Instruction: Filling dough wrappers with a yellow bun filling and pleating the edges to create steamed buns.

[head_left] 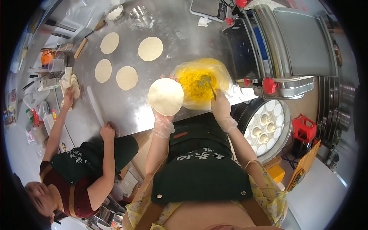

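Note:
A flat round dough wrapper (pixel 166 99) lies across the palm of my left hand (pixel 162 119), whose fingertips show past its far edge. Just to the right is a clear plastic bag (pixel 221 72) lining a bowl-like heap of crumbly yellow filling (pixel 191 85). My right hand (pixel 221 108) is closed around a metal spoon (pixel 212 89), its tip dug into the filling. Both hands wear thin clear gloves. Several more dough wrappers (pixel 150 49) lie flat on the metal table (pixel 130 105), farther off and to the left.
At left, a co-worker's hand (pixel 69 96) touches pale dough pieces (pixel 75 85); the other hand is near a long white strip (pixel 94 103). A dough-rolling machine (pixel 268 42) stands far right, a scale (pixel 209 8) beside it. A round steamer tray (pixel 268 145) holds pleated buns (pixel 265 119).

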Tool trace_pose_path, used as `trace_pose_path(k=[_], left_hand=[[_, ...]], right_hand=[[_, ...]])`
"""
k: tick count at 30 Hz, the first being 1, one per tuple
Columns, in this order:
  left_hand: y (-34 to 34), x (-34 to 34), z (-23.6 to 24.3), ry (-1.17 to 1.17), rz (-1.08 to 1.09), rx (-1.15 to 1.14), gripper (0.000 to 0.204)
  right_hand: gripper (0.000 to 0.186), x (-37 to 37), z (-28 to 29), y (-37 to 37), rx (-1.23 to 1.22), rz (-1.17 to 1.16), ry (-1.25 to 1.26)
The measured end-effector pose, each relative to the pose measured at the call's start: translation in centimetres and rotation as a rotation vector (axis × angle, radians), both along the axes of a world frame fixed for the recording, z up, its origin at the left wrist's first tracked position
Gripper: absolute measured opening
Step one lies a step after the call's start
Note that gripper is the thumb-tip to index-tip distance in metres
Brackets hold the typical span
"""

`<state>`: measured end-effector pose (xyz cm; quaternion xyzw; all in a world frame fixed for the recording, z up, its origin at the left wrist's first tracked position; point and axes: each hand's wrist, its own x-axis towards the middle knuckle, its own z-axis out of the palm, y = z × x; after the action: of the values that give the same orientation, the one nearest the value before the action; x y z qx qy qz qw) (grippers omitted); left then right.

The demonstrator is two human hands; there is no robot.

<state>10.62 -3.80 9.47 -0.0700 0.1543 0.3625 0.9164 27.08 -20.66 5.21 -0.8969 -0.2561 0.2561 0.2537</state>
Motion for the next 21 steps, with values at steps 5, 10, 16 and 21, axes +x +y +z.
trace_pose_path(k=[5,10,16,21], left_hand=[[0.7,-0.5,-0.1,-0.013,-0.074,-0.011,0.048],[1.3,-1.4,-1.3,-0.032,-0.074,-0.058,0.048],[1.6,-1.1,-1.6,-0.024,-0.104,-0.076,0.048],[1.9,-1.4,-2.2,-0.013,-0.112,-0.043,0.050]], right_hand=[[0.040,0.4,-0.3,2.1,-0.329,0.381,-0.840],[0.035,2.4,2.5,4.7,-0.229,0.284,-0.992],[0.037,3.7,-0.2,5.4,-0.268,0.255,-0.755],[0.048,1.0,0.8,4.6,-0.274,0.333,-0.674]])
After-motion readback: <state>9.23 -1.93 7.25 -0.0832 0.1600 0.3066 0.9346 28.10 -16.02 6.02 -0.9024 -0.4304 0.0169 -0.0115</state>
